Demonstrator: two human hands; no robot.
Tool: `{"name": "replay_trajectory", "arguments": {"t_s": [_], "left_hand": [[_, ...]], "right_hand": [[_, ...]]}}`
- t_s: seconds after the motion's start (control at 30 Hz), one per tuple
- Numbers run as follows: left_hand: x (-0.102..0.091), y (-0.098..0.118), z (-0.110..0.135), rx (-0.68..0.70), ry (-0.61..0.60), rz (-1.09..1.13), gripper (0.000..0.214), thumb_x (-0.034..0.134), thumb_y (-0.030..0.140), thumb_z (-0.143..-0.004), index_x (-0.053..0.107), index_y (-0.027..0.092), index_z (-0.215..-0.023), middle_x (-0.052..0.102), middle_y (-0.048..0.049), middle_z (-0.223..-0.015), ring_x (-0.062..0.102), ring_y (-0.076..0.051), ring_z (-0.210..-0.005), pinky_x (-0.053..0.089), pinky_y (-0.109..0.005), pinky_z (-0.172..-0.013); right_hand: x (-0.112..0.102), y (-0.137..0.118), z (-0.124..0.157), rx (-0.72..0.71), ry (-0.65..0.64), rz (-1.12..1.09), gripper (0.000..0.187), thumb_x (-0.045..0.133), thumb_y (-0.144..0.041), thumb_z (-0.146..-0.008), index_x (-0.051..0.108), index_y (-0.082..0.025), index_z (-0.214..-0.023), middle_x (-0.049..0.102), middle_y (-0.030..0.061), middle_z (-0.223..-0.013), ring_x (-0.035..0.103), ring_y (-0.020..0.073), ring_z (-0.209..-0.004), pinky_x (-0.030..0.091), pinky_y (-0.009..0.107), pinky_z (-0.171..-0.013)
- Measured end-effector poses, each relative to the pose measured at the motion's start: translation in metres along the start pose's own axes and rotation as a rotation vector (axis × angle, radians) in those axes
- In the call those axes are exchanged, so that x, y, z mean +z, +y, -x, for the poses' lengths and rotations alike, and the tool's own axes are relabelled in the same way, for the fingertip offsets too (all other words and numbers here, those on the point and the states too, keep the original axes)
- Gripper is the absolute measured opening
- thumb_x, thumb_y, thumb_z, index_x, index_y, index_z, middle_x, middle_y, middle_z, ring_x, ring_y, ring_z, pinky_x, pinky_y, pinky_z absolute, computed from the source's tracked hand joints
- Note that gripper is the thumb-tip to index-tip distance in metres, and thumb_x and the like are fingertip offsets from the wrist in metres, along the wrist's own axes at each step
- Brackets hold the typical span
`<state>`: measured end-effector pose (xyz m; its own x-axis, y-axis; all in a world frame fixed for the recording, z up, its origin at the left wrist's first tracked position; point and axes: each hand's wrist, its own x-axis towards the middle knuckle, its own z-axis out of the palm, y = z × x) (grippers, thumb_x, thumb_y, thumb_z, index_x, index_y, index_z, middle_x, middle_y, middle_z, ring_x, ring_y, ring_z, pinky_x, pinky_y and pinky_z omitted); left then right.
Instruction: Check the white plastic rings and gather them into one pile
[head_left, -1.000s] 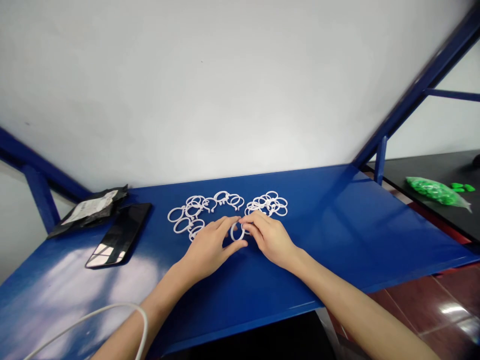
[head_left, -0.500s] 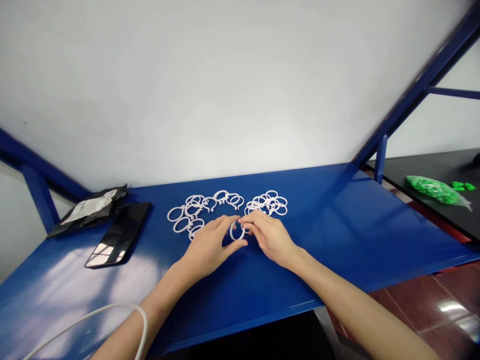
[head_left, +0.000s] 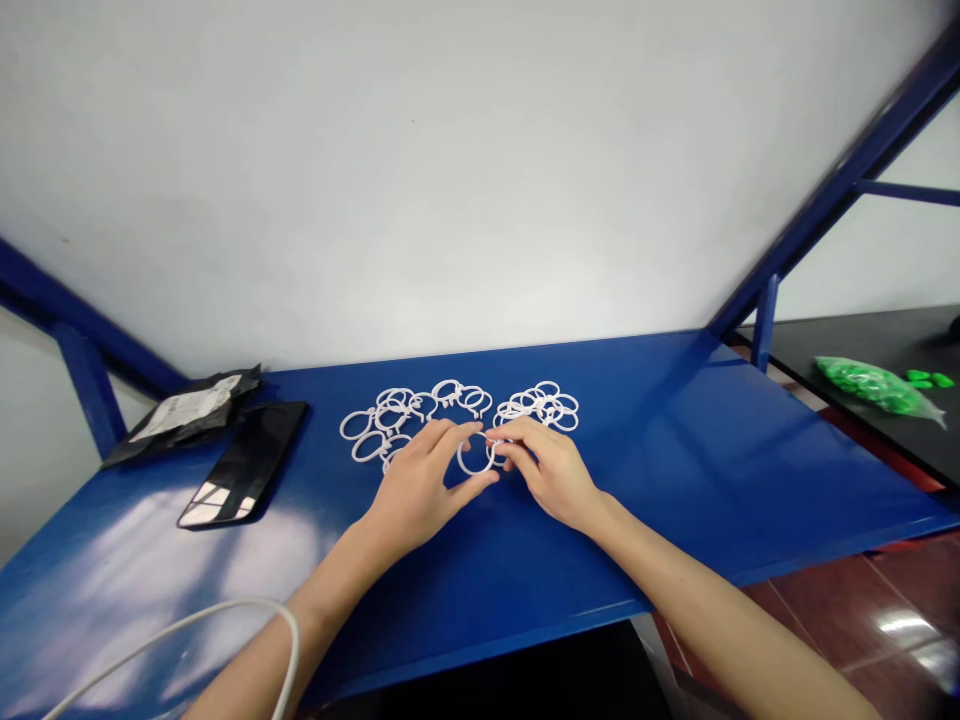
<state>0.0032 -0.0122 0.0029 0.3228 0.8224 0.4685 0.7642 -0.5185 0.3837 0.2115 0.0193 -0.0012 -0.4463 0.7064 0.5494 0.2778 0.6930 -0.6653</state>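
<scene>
Between my two hands is a white plastic ring [head_left: 460, 462], tilted up so that its round opening faces me. My left hand [head_left: 424, 480] curls around its left side, fingers at the top and thumb along the bottom. The fingers of my right hand [head_left: 547, 470] pinch its right side near the top, where they partly hide it. Behind my left hand lies a loose group of similar white rings [head_left: 358, 437], with small clasp-like ends. Another heap of white rings [head_left: 566, 422] lies just beyond my right hand.
A black phone [head_left: 251, 455] and a black plastic parcel [head_left: 180, 415] lie on the blue table [head_left: 675, 470] at left. A white cable [head_left: 187, 620] loops over my left forearm. On a dark table at right is a bag of green pieces [head_left: 877, 385]. A pale wall backs the table.
The ring in my hands has turned, and its opening now looks rounder. My right fingers have shifted slightly on its edge. The whole view has moved a little.
</scene>
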Motion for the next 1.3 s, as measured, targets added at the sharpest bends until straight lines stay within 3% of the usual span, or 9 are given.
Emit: {"name": "replay_trajectory", "arguments": {"t_s": [0.27, 0.57, 0.77, 0.9, 1.0, 1.13, 1.3], "left_hand": [[0.0, -0.001, 0.0, 0.047, 0.002, -0.027, 0.04, 0.065, 0.052, -0.092, 0.06, 0.022, -0.118, 0.067, -0.0042, -0.094, 0.064, -0.023, -0.091, 0.054, -0.038, -0.081], [0.0, -0.003, -0.001, 0.07, -0.055, -0.016, 0.039, 0.067, 0.05, -0.091, 0.061, 0.021, -0.117, 0.068, -0.0042, -0.096, 0.065, -0.022, -0.09, 0.054, -0.038, -0.082], [-0.003, -0.021, -0.006, 0.025, -0.093, -0.12, 0.055, 0.068, 0.051, -0.09, 0.055, 0.021, -0.135, 0.07, -0.0091, -0.116, 0.062, -0.029, -0.111, 0.052, -0.046, -0.097], [0.006, -0.043, -0.009, -0.083, -0.024, -0.308, 0.047, 0.052, 0.041, -0.101, 0.054, 0.017, -0.141, 0.062, -0.0137, -0.14, 0.051, -0.035, -0.132, 0.041, -0.053, -0.112], [0.015, -0.055, -0.01, -0.144, -0.062, -0.398, 0.048, 0.043, 0.035, -0.103, 0.052, 0.016, -0.146, 0.055, -0.0119, -0.151, 0.044, -0.037, -0.14, 0.037, -0.054, -0.116], [0.021, -0.06, -0.013, -0.151, -0.123, -0.443, 0.048, 0.043, 0.032, -0.103, 0.053, 0.013, -0.145, 0.061, -0.0136, -0.145, 0.044, -0.036, -0.14, 0.038, -0.052, -0.115], [0.02, -0.06, -0.013, -0.109, -0.092, -0.459, 0.037, 0.055, 0.027, -0.098, 0.063, 0.015, -0.131, 0.072, -0.0141, -0.121, 0.057, -0.035, -0.119, 0.046, -0.05, -0.101]], "right_hand": [[0.0, 0.003, 0.001, -0.032, -0.034, 0.02, 0.022, 0.046, -0.021, -0.105, 0.067, -0.024, -0.11, 0.072, 0.0035, -0.099, 0.068, 0.0137, -0.074, 0.059, 0.029, -0.073], [-0.002, 0.002, 0.0, -0.068, -0.054, -0.025, 0.018, 0.049, -0.019, -0.105, 0.066, -0.024, -0.106, 0.072, 0.003, -0.098, 0.07, 0.0153, -0.089, 0.058, 0.029, -0.08], [0.004, 0.012, 0.0, -0.02, 0.028, 0.169, 0.018, 0.05, -0.024, -0.105, 0.067, -0.024, -0.113, 0.075, 0.0051, -0.107, 0.072, 0.0187, -0.097, 0.058, 0.033, -0.086], [-0.001, 0.021, -0.005, 0.091, 0.095, 0.371, 0.019, 0.054, -0.025, -0.103, 0.064, -0.022, -0.119, 0.076, 0.0073, -0.111, 0.072, 0.0222, -0.096, 0.057, 0.036, -0.083], [-0.007, 0.025, -0.009, 0.166, 0.059, 0.5, 0.015, 0.054, -0.026, -0.103, 0.066, -0.022, -0.111, 0.076, 0.0063, -0.104, 0.069, 0.0237, -0.093, 0.055, 0.035, -0.076], [-0.011, 0.026, -0.011, 0.176, 0.003, 0.613, 0.014, 0.053, -0.023, -0.103, 0.067, -0.021, -0.105, 0.074, 0.0072, -0.104, 0.064, 0.0259, -0.097, 0.053, 0.037, -0.079], [-0.009, 0.029, -0.009, 0.145, 0.027, 0.652, 0.011, 0.057, -0.023, -0.101, 0.067, -0.021, -0.105, 0.069, 0.0094, -0.108, 0.06, 0.0277, -0.101, 0.052, 0.041, -0.087]]}}
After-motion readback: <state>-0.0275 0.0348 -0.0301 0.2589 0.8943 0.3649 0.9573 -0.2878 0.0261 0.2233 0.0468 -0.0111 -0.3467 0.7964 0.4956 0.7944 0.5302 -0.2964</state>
